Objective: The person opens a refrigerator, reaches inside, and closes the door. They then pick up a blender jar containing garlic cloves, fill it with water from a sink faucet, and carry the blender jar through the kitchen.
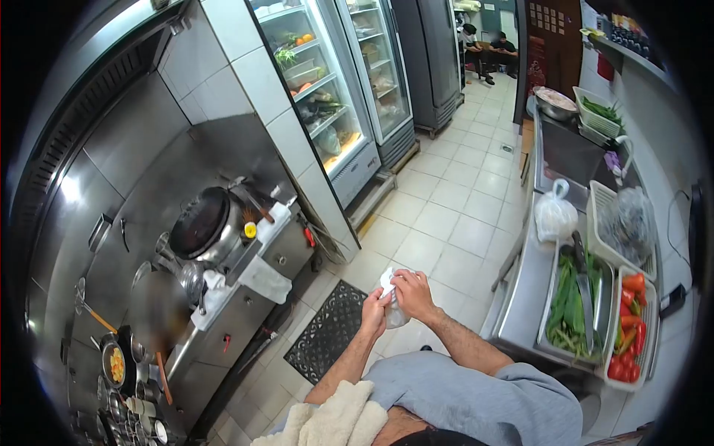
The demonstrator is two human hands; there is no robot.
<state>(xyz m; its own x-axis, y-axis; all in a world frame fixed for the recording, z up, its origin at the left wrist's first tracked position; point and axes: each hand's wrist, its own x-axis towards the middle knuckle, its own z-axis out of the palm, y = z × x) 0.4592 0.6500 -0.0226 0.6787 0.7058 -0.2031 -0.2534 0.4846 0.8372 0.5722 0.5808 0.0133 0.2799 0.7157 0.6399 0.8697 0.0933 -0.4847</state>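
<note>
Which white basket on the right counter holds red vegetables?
The nearest basket, beside the metal tray; the middle one holds plastic bags, the farthest green vegetables.

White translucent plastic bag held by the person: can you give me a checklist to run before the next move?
1. Left hand and right hand both on the white translucent plastic bag: ok.
2. Its contents identifiable: cannot tell, partly covered.
3. Black-handled steel knife put away: not ok, lying bare on long green vegetables.
4. Black patterned floor mat lying flat: ok.
5. Knotted white plastic bag closed at top: ok.
</note>
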